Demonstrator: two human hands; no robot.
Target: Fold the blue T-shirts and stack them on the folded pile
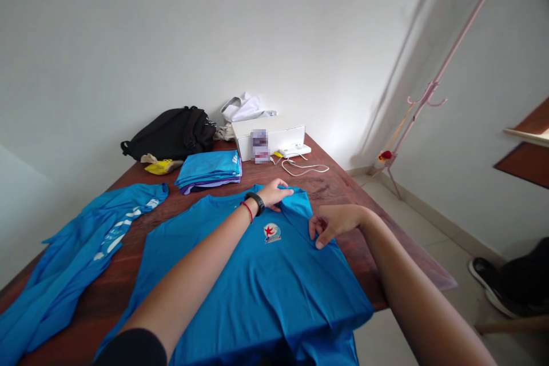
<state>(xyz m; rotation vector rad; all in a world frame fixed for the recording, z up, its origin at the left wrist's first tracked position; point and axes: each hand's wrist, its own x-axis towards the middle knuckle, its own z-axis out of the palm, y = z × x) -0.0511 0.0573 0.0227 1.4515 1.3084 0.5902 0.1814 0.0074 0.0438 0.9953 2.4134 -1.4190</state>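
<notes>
A blue T-shirt [257,280] with a red star badge lies spread on the brown wooden table [330,186], its hem hanging over the near edge. My left hand [274,193], with a black band and a red string at the wrist, is closed on the shirt's far shoulder by the collar. My right hand [332,224] pinches the folded sleeve edge at the shirt's right side.
More blue shirts [81,257] lie crumpled at the left. A folded stack of blue shirts [210,170] sits behind, with a black backpack [171,132], a white box [270,136] and a white cable [302,168]. A pink coat stand [433,86] stands at right. Another person's shoe [486,274] is on the floor.
</notes>
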